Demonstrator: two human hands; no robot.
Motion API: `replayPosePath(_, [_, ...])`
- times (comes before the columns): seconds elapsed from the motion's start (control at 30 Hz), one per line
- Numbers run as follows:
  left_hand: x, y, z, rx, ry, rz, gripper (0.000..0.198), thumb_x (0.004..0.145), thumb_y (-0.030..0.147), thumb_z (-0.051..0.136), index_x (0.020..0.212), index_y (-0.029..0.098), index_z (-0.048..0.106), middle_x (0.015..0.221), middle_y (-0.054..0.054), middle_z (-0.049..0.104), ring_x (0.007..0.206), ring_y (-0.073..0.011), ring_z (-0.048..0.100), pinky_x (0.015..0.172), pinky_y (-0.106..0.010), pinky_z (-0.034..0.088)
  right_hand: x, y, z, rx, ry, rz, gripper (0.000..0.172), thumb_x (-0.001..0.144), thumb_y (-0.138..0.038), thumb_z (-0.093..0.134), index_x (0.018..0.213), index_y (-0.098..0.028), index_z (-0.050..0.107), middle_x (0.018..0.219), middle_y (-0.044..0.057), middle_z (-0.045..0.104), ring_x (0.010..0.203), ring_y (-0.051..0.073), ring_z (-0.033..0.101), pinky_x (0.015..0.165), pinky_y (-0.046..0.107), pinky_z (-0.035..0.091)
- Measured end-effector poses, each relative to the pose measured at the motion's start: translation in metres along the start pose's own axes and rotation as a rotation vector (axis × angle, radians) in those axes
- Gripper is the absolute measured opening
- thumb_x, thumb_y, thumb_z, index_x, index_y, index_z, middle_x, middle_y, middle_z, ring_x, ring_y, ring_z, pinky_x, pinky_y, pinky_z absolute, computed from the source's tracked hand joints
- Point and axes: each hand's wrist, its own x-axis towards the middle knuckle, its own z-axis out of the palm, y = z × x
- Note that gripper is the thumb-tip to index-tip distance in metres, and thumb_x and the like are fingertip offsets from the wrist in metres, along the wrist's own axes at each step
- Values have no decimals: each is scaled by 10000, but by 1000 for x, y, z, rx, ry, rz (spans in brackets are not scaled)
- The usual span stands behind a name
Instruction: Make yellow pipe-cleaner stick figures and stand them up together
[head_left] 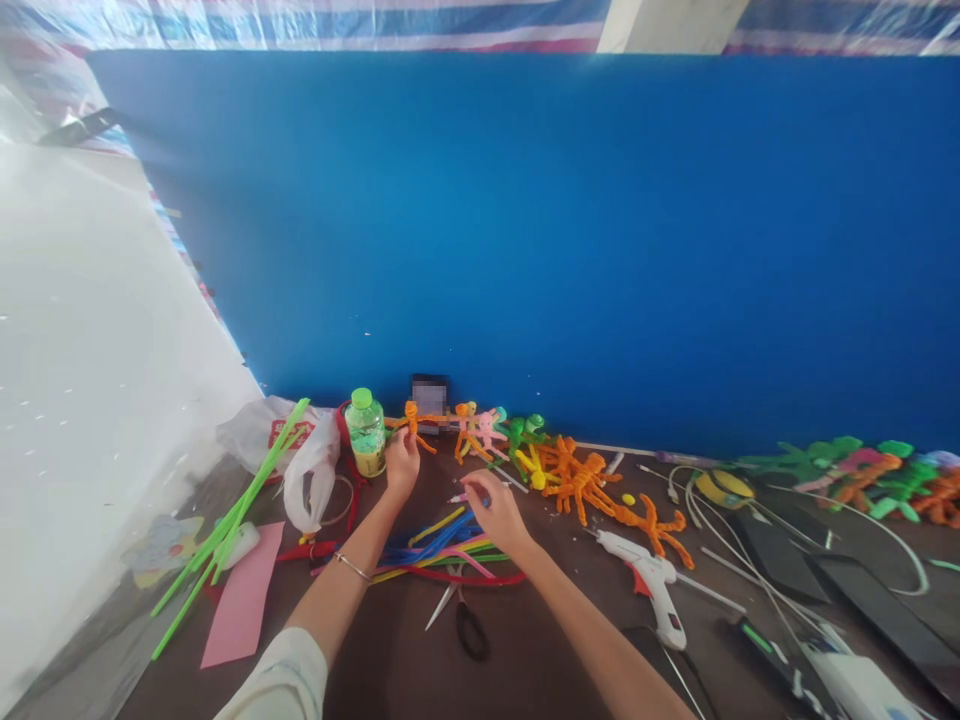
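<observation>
My left hand point(403, 466) is closed, pinching the lower part of an orange pipe-cleaner figure point(412, 412) beside a green-capped bottle point(365, 432). My right hand point(496, 512) is to the right, its fingers curled and pressed together; what they hold, if anything, I cannot make out. A pinkish pen-like stick point(457, 498) shows by its fingertips. Just beyond stand a pink figure point(489, 432) and another orange figure point(466, 437). Below the hands lie loose coloured pipe cleaners point(439, 545) and scissors point(469, 630) with black handles.
Right of my hands lie several orange figures point(586, 485), a white glue gun point(649, 580), yellow tape point(724, 488) and cables. At left are bright green pipe cleaners point(251, 495), pink paper point(244, 610) and a plastic bag point(307, 480). A blue panel point(525, 220) borders the table's back.
</observation>
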Motion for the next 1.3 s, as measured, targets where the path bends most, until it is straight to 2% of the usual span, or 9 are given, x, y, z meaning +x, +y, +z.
replayPosePath(0.17, [-5,9,-1,4,-4,58,263,842,229,356,1008,131,535,951,-133,604,909,-208,572,809,-346,436,-4,1,-2,-71,36,-3,169,818,-208,408,888,-194,561,874,64,598,737,165,579,668,302,486])
replayPosePath(0.33, [-33,29,-6,63,-247,440,272,865,217,325,1049,196,524,995,-78,586,912,-152,567,791,-271,458,9,-12,-18,-353,244,-112,356,814,-283,458,1161,-209,484,1136,115,542,1090,263,472,910,428,380])
replayPosePath(0.47, [-48,47,-5,11,-333,585,305,870,203,309,1111,199,496,1001,-83,572,916,-145,560,790,-258,461,26,-21,-31,-282,182,-52,320,828,-312,434,1127,-222,505,1083,89,585,987,233,548,806,361,453])
replayPosePath(0.63, [-58,64,-2,-98,-282,436,388,844,259,386,1228,207,389,1130,-114,469,718,-97,556,632,-229,472,38,-17,-83,-325,335,13,252,793,-353,476,947,-184,584,890,85,636,702,184,593,674,326,483])
replayPosePath(0.77, [-69,58,0,-114,-276,261,246,834,202,371,1015,185,536,865,-46,560,591,-86,499,624,-235,442,50,9,-160,-461,582,82,349,756,-366,516,1024,-144,532,879,95,637,744,187,601,689,323,484])
replayPosePath(0.9, [-76,46,3,-137,-286,164,206,812,176,384,899,180,571,826,-34,589,598,-96,493,637,-242,426,65,52,-212,-583,595,251,275,726,-327,528,917,-135,571,837,104,646,714,192,610,691,330,474])
replayPosePath(1.1, [-76,45,4,-159,-342,102,200,786,168,401,856,178,588,804,-18,597,491,-69,426,565,-225,397,80,105,-213,-659,348,449,149,642,-270,585,722,-145,597,709,89,651,705,218,612,634,301,454])
replayPosePath(1.2, [-76,44,6,-164,-340,80,203,776,158,401,842,178,592,809,-14,599,460,-58,396,551,-222,391,80,114,-202,-668,320,451,193,627,-280,591,747,-129,591,689,99,640,690,228,603,590,296,443])
replayPosePath(1.3, [-75,42,8,-170,-339,62,200,762,147,411,829,181,596,796,-10,597,465,-60,392,550,-220,388,75,113,-192,-750,343,403,234,698,-281,499,838,-117,589,863,159,624,843,255,578,662,323,428])
